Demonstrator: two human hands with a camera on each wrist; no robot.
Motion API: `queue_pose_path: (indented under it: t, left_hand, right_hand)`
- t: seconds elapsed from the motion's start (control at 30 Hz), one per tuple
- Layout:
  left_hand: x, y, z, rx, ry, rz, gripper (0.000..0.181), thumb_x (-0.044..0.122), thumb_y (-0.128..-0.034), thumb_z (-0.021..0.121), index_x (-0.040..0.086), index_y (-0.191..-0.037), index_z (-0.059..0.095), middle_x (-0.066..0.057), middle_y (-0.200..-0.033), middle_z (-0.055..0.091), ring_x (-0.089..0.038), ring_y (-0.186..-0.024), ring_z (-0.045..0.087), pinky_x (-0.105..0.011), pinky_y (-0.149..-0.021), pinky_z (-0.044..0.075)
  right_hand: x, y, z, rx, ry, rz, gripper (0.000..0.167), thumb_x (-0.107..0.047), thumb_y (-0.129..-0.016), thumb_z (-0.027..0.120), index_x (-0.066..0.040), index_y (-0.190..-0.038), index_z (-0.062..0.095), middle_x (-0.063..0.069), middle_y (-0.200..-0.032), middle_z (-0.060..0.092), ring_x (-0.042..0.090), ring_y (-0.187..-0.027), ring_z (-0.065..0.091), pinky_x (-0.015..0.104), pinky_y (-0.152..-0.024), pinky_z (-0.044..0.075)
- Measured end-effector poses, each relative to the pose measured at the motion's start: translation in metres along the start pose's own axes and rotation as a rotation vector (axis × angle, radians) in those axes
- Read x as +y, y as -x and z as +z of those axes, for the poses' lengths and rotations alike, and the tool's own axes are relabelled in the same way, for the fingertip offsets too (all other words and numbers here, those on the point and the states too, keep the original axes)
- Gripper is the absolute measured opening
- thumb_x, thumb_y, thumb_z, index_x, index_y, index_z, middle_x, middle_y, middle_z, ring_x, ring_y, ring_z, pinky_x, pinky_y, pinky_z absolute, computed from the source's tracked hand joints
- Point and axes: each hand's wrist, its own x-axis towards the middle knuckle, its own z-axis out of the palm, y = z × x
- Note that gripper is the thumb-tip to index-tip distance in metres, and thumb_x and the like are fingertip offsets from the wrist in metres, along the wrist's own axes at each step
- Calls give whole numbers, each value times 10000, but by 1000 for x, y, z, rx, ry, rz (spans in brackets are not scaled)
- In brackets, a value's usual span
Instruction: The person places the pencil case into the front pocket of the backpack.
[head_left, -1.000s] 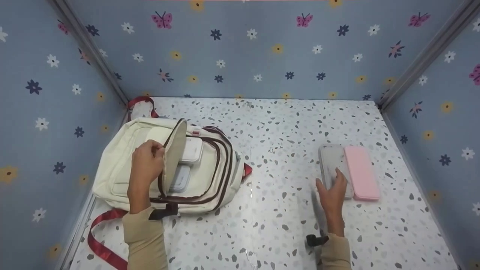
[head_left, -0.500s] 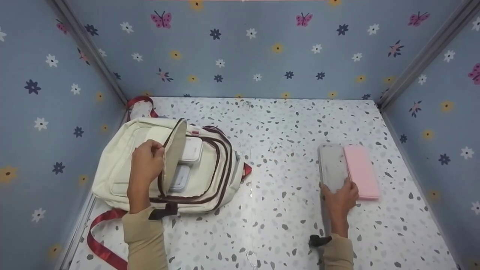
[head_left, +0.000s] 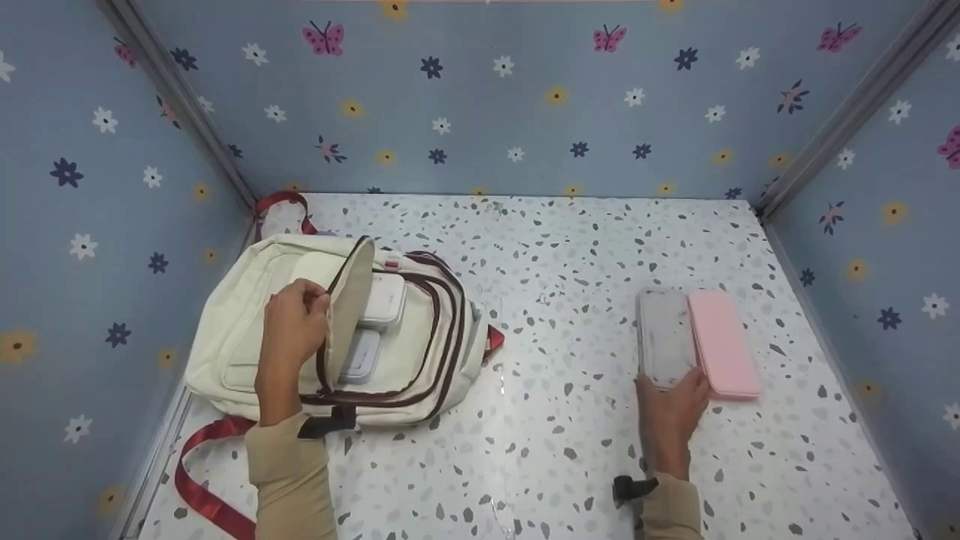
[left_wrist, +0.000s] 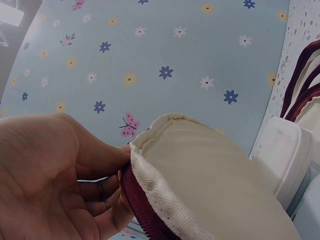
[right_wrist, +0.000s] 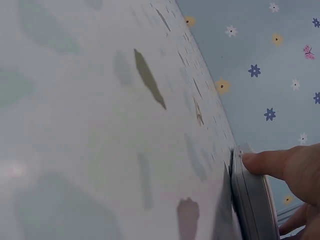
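My left hand [head_left: 294, 322] pinches the zipped edge of the front pocket flap [left_wrist: 200, 175] of a cream backpack [head_left: 240, 300], keeping the flap raised. Within the open pocket lie a white case [head_left: 386, 298] and a pale blue-grey case [head_left: 362, 356], each partly behind the flap. Over on the right, a flat grey case [head_left: 666, 330] with dark smudges lies on the table. My right hand [head_left: 671, 412] grips its near end, thumb on the left side and fingers toward the right. The right wrist view shows the thumb [right_wrist: 265, 162] against the case's edge.
A pink case [head_left: 724, 345] lies right beside the grey one. Red straps [head_left: 206, 495] trail from the backpack on the speckled table [head_left: 547, 337]. Flower-patterned panels [head_left: 487, 97] enclose the left, back and right sides.
My right hand has come down from above the grey case to its near end and now grips it there. The left hand and flap stay put.
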Motion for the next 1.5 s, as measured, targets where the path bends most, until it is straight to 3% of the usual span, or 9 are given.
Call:
queue_pose_path:
  t: [0.37, 0.53, 0.7, 0.87, 1.17, 1.33, 1.5]
  left_hand:
    - [1, -1, -2, -9, -6, -2, 141, 68, -951, 511, -46, -967, 592, -205, -868, 587, -338, -825, 541, -496, -893, 364]
    - [1, -1, -3, -14, -16, -9, 158, 87, -958, 505, -43, -981, 594, -201, -892, 588, -331, -835, 544, -442, -801, 385]
    - [2, -2, -3, -15, -24, -11, 156, 85, -958, 503, -44, -981, 589, -202, -903, 585, -331, -851, 544, -441, -796, 389]
    - [2, -1, -4, -28, -32, -20, 153, 86, -962, 499, -39, -983, 585, -191, -899, 580, -322, -842, 538, -425, -780, 390]
    - [2, -1, -4, -22, -35, -32, 147, 81, -956, 507, -41, -976, 588, -192, -893, 584, -324, -842, 545, -426, -779, 395]
    - [2, -2, -3, -16, -36, -30, 157, 87, -954, 506, -42, -972, 593, -195, -887, 590, -333, -833, 548, -441, -782, 400]
    - [2, -1, -3, -14, -39, -39, 160, 90, -957, 509, -43, -978, 594, -200, -895, 595, -338, -840, 551, -455, -792, 404]
  right_hand:
    - [-8, 4, -8, -23, -23, -50, 955, -382, -857, 678, -199, -1546, 43, 82, -1546, 213, 278, -1432, 228, 458, -1163, 184]
    - [-15, 6, -11, -27, -55, -150, 982, -370, -823, 718, -154, -1544, 87, 120, -1536, 221, 325, -1401, 267, 495, -1143, 211]
    - [-26, 9, -13, -14, -54, -276, 947, -309, -799, 760, -21, -1507, 200, 192, -1496, 276, 370, -1384, 287, 507, -1131, 227]
    - [-41, 16, -12, 13, -53, -396, 877, -252, -763, 795, 35, -1448, 328, 217, -1447, 351, 382, -1344, 347, 494, -1108, 274]
    - [-65, 29, -9, 6, -142, -531, 864, -202, -723, 831, 61, -1414, 383, 200, -1433, 403, 364, -1339, 390, 476, -1102, 306]
    - [-76, 36, -6, -18, -145, -550, 861, -214, -726, 830, 49, -1417, 386, 209, -1453, 386, 379, -1343, 380, 556, -1113, 239]
    - [-84, 42, -1, -46, -139, -590, 864, -206, -727, 828, 34, -1426, 381, 191, -1460, 382, 329, -1323, 401, 477, -1096, 311]
